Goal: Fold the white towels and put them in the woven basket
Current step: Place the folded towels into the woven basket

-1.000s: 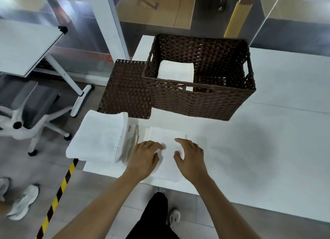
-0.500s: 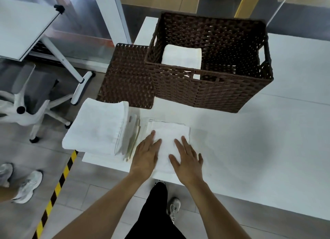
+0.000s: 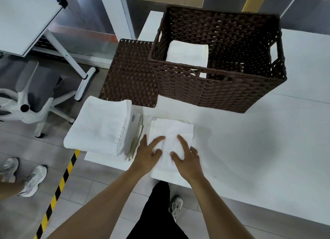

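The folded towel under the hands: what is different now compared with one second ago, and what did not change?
Both hands spread flat over the folded towel half a second ago; now the left hand and right hand sit nearer its front edge, fingers starting to bend, thumbs pressing a crease between them. Nothing was lifted or let go. The towel stack, the woven basket and the towel inside it kept their places.
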`<act>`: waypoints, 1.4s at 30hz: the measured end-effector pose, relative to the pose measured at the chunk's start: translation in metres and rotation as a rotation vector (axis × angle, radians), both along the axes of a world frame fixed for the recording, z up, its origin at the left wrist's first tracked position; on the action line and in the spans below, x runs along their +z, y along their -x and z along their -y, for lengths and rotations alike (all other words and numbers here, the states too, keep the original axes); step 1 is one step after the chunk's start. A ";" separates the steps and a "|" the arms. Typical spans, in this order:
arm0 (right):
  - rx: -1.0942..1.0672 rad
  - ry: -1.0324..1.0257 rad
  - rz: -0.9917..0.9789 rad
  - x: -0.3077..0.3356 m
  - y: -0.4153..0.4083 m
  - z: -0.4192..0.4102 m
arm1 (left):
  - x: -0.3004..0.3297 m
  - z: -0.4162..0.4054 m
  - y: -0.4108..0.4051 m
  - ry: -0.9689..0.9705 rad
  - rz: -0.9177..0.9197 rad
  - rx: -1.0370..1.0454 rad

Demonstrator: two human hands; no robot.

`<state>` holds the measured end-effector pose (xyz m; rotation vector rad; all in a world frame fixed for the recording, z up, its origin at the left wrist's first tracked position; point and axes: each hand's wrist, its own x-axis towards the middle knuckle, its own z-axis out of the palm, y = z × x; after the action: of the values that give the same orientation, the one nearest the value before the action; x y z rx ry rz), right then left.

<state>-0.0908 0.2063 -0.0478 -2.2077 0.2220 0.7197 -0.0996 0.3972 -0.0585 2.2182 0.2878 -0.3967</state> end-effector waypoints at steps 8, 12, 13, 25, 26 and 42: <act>-0.139 -0.289 0.003 -0.013 -0.012 0.022 | -0.004 -0.005 -0.004 0.182 -0.071 0.054; -0.187 -0.405 -0.063 0.001 0.006 0.038 | -0.015 0.005 0.021 0.183 -0.122 0.067; -0.199 -0.411 -0.080 0.004 0.014 0.042 | -0.021 0.006 0.030 0.179 -0.120 0.061; 0.008 -0.135 -0.066 0.000 0.116 0.070 | 0.001 0.035 0.114 0.201 -0.199 0.008; 0.036 -0.078 -0.071 0.003 0.123 0.069 | 0.003 0.037 0.115 0.208 -0.223 0.019; -0.203 -0.381 0.123 0.032 0.124 0.075 | 0.047 0.055 0.111 0.282 -0.087 0.027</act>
<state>-0.2146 0.1316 -0.0159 -1.8276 0.2224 0.4684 -0.2106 0.3421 -0.0117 1.9228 0.2887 -0.4890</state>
